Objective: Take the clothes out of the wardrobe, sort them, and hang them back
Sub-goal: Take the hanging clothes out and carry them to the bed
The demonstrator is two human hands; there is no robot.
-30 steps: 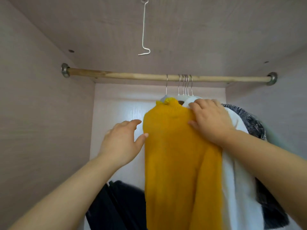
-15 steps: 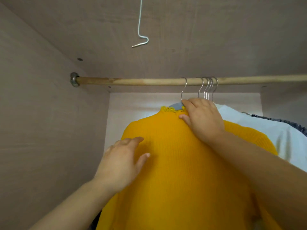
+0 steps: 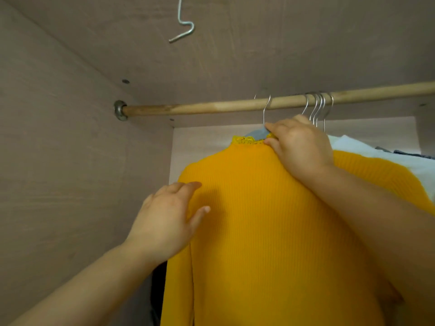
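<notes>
Mostly hidden hanger (image 3: 257, 134), right hand (image 3: 301, 149) grip pinching yellow sweater (image 3: 270, 220) collar, left hand (image 3: 164, 222) spread flat, hem cropped

Yellow sweater (image 3: 270, 231) – hem runs off the bottom edge, right shoulder off the right edge. Grey hanger (image 3: 257, 134) shows only a sliver above the collar; the right hand (image 3: 299, 147) pinching it covers the rest. Four hooks (image 3: 317, 109) beside it, their hangers hidden behind that hand. Rod (image 3: 211, 107) cut at the right edge, wire hook (image 3: 184, 27) at the top. White garment (image 3: 367, 151) mostly behind the sweater. Left hand (image 3: 164, 220) – palm unseen, contact with the knit unclear
</notes>
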